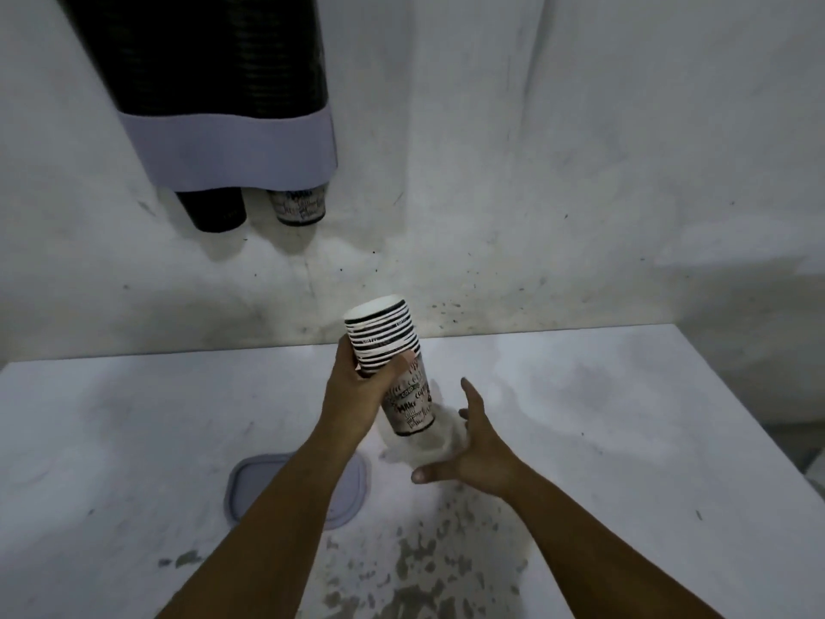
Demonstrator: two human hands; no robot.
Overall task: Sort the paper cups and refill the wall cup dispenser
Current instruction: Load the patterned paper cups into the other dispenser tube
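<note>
A: Where is the cup stack?
B: The left hand is gripping the printed cup stack, tilted, above the white counter; the right hand is hovering just beside it, fingers spread, holding nothing.
A: And the dispenser?
B: The wall dispenser is hanging far left; a black cup and a printed cup are protruding below; a grey lid is lying near the forearms.

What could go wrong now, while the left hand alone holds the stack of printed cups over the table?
1. The left hand grips the stack of printed cups near its middle and tilted; the nested cups could slide apart and fall.
2. The right hand is open and apart from the stack, so it gives no support.
3. The table looks stained; dropped cups may get dirty.
</note>
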